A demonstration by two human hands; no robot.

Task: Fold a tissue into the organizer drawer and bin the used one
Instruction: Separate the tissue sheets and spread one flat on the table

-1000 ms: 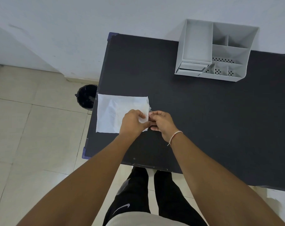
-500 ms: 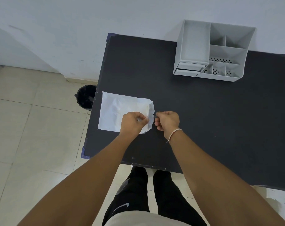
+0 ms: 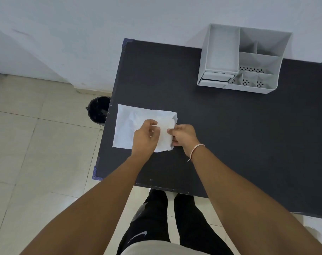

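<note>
Head view. A white tissue (image 3: pixel 138 126) is seen lying flat on the black table (image 3: pixel 220 135), near its left edge, with its right margin raised and curled. The left hand (image 3: pixel 144 137) is held over the middle of the sheet, fingers loosely curled and narrow, thumb and forefinger apart; whether paper is pinched between them cannot be told. The right hand (image 3: pixel 184 135) is placed at the right margin, fingers closed on the lifted edge, apparently so that edge can be carried over while the left hand steadies the sheet. The step is judged to be the start of a fold; no completed crease is seen.

The grey desk organizer (image 3: pixel 244 59) is set at the far right of the table, against the wall, well apart from the tissue. Its small drawer (image 3: pixel 216 79) at the lower left front appears slightly drawn out, though this is not certain. A black waste bin (image 3: pixel 98 110) stands on the tiled floor just beside the table's left edge, near the tissue. Nothing is seen lying on the table between tissue and organizer. No second, used tissue is identified.
</note>
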